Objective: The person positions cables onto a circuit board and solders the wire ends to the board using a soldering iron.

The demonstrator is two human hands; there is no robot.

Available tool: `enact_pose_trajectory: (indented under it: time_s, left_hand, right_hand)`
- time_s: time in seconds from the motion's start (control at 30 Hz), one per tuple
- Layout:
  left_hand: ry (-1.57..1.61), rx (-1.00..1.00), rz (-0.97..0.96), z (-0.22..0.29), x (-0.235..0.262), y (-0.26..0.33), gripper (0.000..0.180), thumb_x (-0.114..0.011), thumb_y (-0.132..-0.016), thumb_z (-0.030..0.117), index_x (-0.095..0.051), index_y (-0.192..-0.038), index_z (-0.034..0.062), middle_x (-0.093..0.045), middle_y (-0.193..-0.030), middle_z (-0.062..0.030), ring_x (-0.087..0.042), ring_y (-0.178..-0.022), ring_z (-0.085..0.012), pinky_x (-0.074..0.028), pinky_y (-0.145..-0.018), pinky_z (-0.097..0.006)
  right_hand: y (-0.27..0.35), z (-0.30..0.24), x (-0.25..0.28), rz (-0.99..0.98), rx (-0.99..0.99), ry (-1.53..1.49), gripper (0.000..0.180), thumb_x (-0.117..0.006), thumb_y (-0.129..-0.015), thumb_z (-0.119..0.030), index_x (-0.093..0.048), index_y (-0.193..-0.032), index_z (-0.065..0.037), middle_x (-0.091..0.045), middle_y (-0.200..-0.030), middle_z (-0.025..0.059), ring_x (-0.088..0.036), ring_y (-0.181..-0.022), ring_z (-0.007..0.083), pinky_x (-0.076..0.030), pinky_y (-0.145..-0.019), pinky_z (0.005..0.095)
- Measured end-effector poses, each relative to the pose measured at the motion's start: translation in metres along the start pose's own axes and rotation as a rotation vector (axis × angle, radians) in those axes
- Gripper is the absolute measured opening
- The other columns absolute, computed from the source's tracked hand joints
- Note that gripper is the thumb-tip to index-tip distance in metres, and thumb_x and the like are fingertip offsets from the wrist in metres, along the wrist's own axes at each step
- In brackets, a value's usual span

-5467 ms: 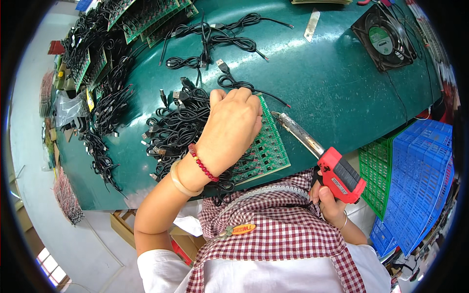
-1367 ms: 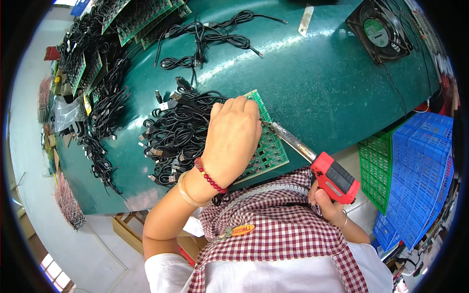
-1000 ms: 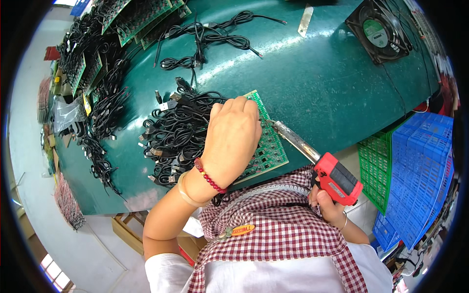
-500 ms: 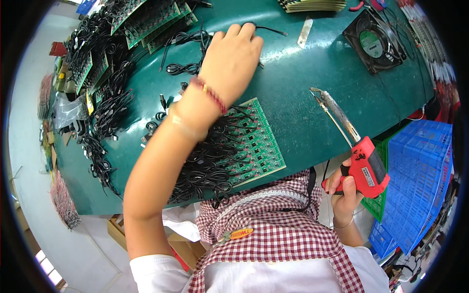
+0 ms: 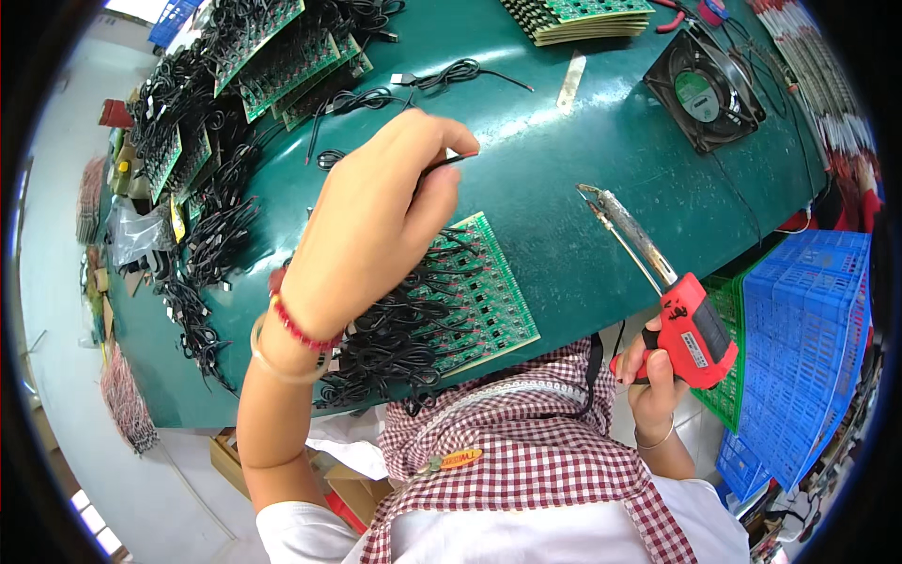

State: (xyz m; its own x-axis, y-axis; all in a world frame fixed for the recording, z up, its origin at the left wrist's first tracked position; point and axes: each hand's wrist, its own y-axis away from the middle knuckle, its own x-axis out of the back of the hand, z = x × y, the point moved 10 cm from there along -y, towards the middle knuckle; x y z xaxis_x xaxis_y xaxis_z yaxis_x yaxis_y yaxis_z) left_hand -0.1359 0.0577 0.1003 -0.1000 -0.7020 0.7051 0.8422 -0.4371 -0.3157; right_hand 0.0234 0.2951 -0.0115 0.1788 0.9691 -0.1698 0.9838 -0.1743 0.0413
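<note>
My left hand [image 5: 366, 226] is raised above the green work table, thumb and forefinger pinched on a black cable [image 5: 458, 159] whose thin end pokes out to the right. The rest of that cable is mostly hidden by the hand. Just below lies a green circuit board [image 5: 489, 301] with rows of small parts and many black cables [image 5: 390, 338] attached along it. At the right, beyond the table's near edge, my right hand [image 5: 655, 390] is closed round the handle of a red soldering gun [image 5: 693, 329]. Its metal tip points up and left over the table, apart from the board.
Coiled cables [image 5: 460, 73] and a flat metal strip [image 5: 571, 79] lie farther back. Stacked circuit boards [image 5: 587, 23] and a black fan [image 5: 700, 94] stand behind. Boards and cables [image 5: 202, 132] heap at the left; blue crates [image 5: 808, 329] stand at the right.
My left hand has drawn back toward me and left from the loose cables, and a cable end now shows in its pinch. The soldering gun has shifted slightly left and nearer.
</note>
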Motion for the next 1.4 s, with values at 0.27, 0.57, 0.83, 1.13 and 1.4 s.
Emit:
enact_pose_trajectory:
  time_s: [0.27, 0.57, 0.83, 1.13, 1.4]
  left_hand:
    - [0.327, 0.422, -0.16, -0.022, -0.033, 0.054, 0.025, -0.057, -0.085, 0.001, -0.063, -0.109, 0.0042, -0.061, -0.072, -0.01, -0.057, -0.058, -0.0156, -0.046, -0.056, -0.03]
    - [0.537, 0.513, -0.216, -0.027, -0.076, 0.069, 0.026, -0.046, -0.091, 0.0, -0.059, -0.114, 0.0007, -0.067, -0.075, -0.0033, -0.052, -0.057, -0.0043, -0.045, -0.054, -0.02]
    - [-0.126, 0.188, -0.034, 0.012, -0.047, 0.064, 0.018, -0.058, -0.085, -0.002, -0.055, -0.102, 0.0008, -0.067, -0.078, -0.011, -0.06, -0.059, -0.0218, -0.048, -0.056, -0.032]
    - [-0.177, 0.246, 0.008, -0.005, -0.068, 0.086, 0.013, -0.064, -0.075, -0.005, -0.058, -0.086, 0.0002, -0.049, -0.083, -0.0134, -0.054, -0.078, -0.0313, -0.046, -0.067, -0.04]
    - [-0.212, 0.333, 0.038, -0.007, -0.074, 0.089, 0.013, -0.064, -0.076, -0.004, -0.057, -0.086, 0.0014, -0.051, -0.083, -0.0126, -0.055, -0.081, -0.0312, -0.046, -0.07, -0.04]
  right_hand:
    - [0.003, 0.004, -0.015, -0.073, -0.019, -0.033, 0.036, -0.051, -0.096, -0.028, -0.042, -0.114, 0.002, -0.05, -0.06, 0.0061, -0.045, -0.046, 0.0108, -0.039, -0.044, 0.0239]
    - [0.01, 0.004, -0.005, -0.031, -0.022, -0.024, 0.035, -0.051, -0.097, -0.028, -0.042, -0.115, 0.002, -0.05, -0.06, 0.0059, -0.045, -0.046, 0.0109, -0.04, -0.045, 0.0243]
    - [0.012, 0.007, -0.012, -0.093, -0.032, -0.03, 0.036, -0.051, -0.097, -0.028, -0.042, -0.115, 0.001, -0.049, -0.059, 0.006, -0.045, -0.047, 0.0116, -0.041, -0.046, 0.0253]
    - [0.022, 0.017, -0.015, -0.167, -0.126, -0.004, 0.039, -0.054, -0.096, -0.027, -0.042, -0.119, 0.001, -0.05, -0.062, 0.0074, -0.046, -0.049, 0.0131, -0.042, -0.047, 0.0273]
    - [0.047, 0.042, -0.005, -0.247, -0.314, 0.0, 0.022, -0.059, -0.09, -0.013, -0.055, -0.105, 0.003, -0.056, -0.071, 0.0049, -0.053, -0.062, 0.0114, -0.044, -0.055, 0.0263]
